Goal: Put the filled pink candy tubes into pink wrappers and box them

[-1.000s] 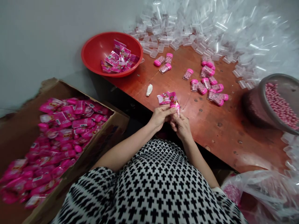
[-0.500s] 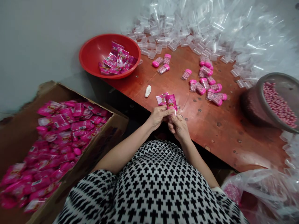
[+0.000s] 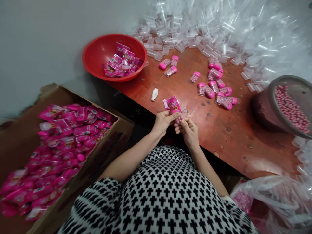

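Observation:
At the table's near edge my left hand (image 3: 162,123) is closed, thumb on top, on a pink printed wrapper (image 3: 173,104). Just below the wrapper, a small clear tube of pink candy balls (image 3: 178,120) shows between my hands, mostly covered by fingers. My right hand (image 3: 190,131) is closed, its thumb and fingers pinching at the tube's lower end. The wrapper meets the tube, but how far it covers it I cannot tell. Another printed pink piece (image 3: 166,103) peeks out at the wrapper's left.
A red bowl (image 3: 90,61) holds pink wrappers. Left below, a cardboard box (image 3: 122,130) is full of pink packs. Several filled tubes (image 3: 214,86) lie on the table (image 3: 231,143). Empty clear tubes (image 3: 207,32) pile behind. A candy bucket (image 3: 263,110) stands right; a white lump (image 3: 154,94) lies ahead.
The wrapper has tilted and lies more over the other printed piece. Pink balls now show below it. My right hand has shifted slightly right.

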The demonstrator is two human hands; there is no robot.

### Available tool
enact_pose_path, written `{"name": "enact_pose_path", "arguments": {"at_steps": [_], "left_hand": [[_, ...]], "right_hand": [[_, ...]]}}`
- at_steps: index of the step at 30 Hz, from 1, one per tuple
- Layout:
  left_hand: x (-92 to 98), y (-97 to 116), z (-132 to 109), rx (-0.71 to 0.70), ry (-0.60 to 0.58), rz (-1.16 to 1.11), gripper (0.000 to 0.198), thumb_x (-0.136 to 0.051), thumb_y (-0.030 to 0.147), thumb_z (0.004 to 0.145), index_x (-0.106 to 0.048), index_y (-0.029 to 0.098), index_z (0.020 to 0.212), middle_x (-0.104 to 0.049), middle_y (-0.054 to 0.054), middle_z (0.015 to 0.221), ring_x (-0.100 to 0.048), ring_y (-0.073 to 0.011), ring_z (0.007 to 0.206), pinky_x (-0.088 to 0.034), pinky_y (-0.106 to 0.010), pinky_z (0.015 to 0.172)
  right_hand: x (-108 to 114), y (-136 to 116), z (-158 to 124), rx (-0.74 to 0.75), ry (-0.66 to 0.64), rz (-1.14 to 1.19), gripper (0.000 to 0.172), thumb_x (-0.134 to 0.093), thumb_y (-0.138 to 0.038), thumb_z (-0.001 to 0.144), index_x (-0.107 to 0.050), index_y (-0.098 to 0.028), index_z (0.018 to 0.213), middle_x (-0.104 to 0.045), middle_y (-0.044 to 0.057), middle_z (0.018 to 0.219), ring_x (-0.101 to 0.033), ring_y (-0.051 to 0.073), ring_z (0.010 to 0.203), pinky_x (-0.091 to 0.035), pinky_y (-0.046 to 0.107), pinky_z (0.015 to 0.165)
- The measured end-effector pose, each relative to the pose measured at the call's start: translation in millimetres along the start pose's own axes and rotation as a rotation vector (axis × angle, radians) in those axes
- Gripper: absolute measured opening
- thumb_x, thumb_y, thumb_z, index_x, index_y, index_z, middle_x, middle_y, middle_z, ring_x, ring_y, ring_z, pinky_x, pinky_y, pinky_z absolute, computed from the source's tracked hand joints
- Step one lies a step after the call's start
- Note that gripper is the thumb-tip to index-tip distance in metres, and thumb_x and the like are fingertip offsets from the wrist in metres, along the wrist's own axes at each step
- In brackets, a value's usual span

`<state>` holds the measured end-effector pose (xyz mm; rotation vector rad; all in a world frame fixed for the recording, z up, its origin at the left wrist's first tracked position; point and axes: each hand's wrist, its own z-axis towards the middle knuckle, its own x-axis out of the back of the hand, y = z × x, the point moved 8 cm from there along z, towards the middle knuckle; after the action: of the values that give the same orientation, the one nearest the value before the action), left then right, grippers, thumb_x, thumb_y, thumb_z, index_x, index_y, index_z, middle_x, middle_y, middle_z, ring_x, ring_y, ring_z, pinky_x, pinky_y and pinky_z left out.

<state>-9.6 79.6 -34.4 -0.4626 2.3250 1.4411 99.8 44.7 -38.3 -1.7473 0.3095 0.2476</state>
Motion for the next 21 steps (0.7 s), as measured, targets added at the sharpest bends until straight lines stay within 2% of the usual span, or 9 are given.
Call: {"name": "enact_pose_path", "arguments": {"at_steps": [3,5,8,11,14,16,18,19,21], "left_hand": [[-2.8,-12,-6,0.025,-0.012,0.022,0.044,-0.088,0.041,0.045,-0.062,0.008,0.059,-0.057,0.000,0.049,-0.048,-0.0069,0.039,-0.038,-0.021,0.040],[-4.8,-15,-8,0.025,-0.028,0.003,0.045,-0.088,0.042,0.046,-0.057,0.010,0.053,-0.054,0.001,0.045,-0.047,-0.0068,0.037,-0.037,-0.021,0.039],[-7.9,-14,-12,0.009,-0.074,-0.017,0.043,-0.086,0.041,0.051,-0.056,0.011,0.051,-0.054,0.000,0.045,-0.050,-0.0080,0.040,-0.041,-0.023,0.044],[-2.5,-6,-20,0.031,-0.123,0.033,0.040,-0.085,0.040,0.055,-0.060,0.010,0.053,-0.058,-0.002,0.048,-0.055,-0.0103,0.044,-0.047,-0.026,0.052],[30.3,21,-35,-0.044,-0.041,0.000,0.034,-0.085,0.039,0.056,-0.066,0.012,0.064,-0.070,-0.006,0.068,-0.065,-0.0156,0.062,-0.054,-0.030,0.069],[71.7,53,-50,-0.233,0.151,-0.134,0.037,-0.081,0.047,0.061,-0.068,0.016,0.076,-0.074,-0.006,0.088,-0.069,-0.0183,0.080,-0.054,-0.033,0.081],[113.3,80,-67,-0.476,0.348,-0.275,0.049,-0.062,0.065,0.074,-0.067,0.018,0.089,-0.074,-0.004,0.095,-0.068,-0.0176,0.089,-0.053,-0.033,0.087],[127.6,87,-72,-0.551,0.413,-0.310,0.056,-0.052,0.069,0.079,-0.065,0.018,0.099,-0.074,-0.004,0.097,-0.068,-0.0175,0.092,-0.052,-0.034,0.090],[138.7,89,-68,-0.584,0.480,-0.256,0.060,-0.050,0.068,0.081,-0.060,0.019,0.114,-0.074,-0.005,0.097,-0.069,-0.0188,0.091,-0.051,-0.038,0.092]], "right_hand": [[0,-1,2,0.026,0.028,0.025,0.035,-0.073,-0.046,0.073,-0.054,-0.021,0.087,-0.065,-0.005,0.061,-0.060,0.009,0.047,-0.050,0.020,0.043],[-2,-1,5,0.009,0.023,0.070,0.038,-0.075,-0.047,0.070,-0.051,-0.021,0.084,-0.063,-0.007,0.056,-0.058,0.009,0.043,-0.049,0.019,0.041],[-5,1,12,-0.047,0.004,0.119,0.043,-0.079,-0.048,0.064,-0.049,-0.021,0.079,-0.063,-0.007,0.053,-0.055,0.007,0.039,-0.046,0.016,0.038],[-18,6,15,-0.158,-0.078,0.105,0.049,-0.081,-0.050,0.059,-0.048,-0.021,0.082,-0.065,-0.006,0.054,-0.055,0.008,0.038,-0.043,0.016,0.035],[-39,8,13,-0.226,-0.199,0.077,0.053,-0.081,-0.049,0.058,-0.048,-0.022,0.089,-0.068,-0.005,0.057,-0.059,0.010,0.041,-0.044,0.016,0.036],[-45,5,11,-0.204,-0.222,0.066,0.052,-0.079,-0.051,0.061,-0.048,-0.022,0.091,-0.069,-0.004,0.058,-0.060,0.010,0.042,-0.043,0.016,0.037],[-43,1,13,-0.169,-0.183,0.050,0.047,-0.076,-0.052,0.065,-0.048,-0.021,0.087,-0.068,-0.004,0.058,-0.058,0.009,0.041,-0.041,0.015,0.037],[-38,0,14,-0.154,-0.148,0.036,0.044,-0.074,-0.052,0.067,-0.049,-0.021,0.084,-0.068,-0.004,0.057,-0.057,0.008,0.040,-0.041,0.014,0.037],[-27,-3,17,-0.135,-0.082,0.002,0.040,-0.073,-0.050,0.069,-0.050,-0.020,0.080,-0.067,-0.004,0.056,-0.056,0.007,0.040,-0.040,0.014,0.037]]}}
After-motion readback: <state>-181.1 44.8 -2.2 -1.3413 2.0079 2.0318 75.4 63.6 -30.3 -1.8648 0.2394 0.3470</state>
